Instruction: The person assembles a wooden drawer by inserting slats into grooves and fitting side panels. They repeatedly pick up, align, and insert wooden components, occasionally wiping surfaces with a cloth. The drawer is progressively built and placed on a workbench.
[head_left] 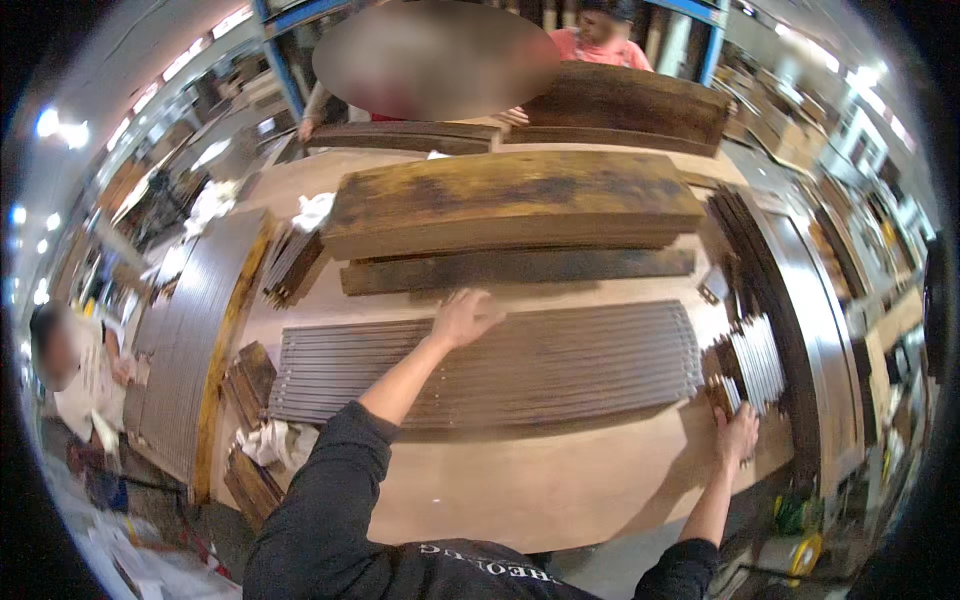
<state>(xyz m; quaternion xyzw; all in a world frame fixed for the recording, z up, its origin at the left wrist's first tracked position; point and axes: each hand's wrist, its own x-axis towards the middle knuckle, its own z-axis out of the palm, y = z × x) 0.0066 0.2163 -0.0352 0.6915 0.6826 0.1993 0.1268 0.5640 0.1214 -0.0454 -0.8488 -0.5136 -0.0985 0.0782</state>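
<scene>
slats [570, 362] under loosely spread left hand [465, 319]; right hand [738, 434] by pale strips [758, 362], grip unclear

Standing here, I'm counting one left hand [465, 318], one right hand [738, 433], one central row of slats [570, 365], one broad stained block [515, 190], one narrow dark board [540, 268] beside it, and at least three co-workers [84, 385].

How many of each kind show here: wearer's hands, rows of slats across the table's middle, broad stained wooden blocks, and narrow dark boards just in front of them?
Wearer's hands (left hand, right hand): 2
Row of slats, counted whole: 1
Broad stained wooden block: 1
Narrow dark board: 1
Total: 5
</scene>
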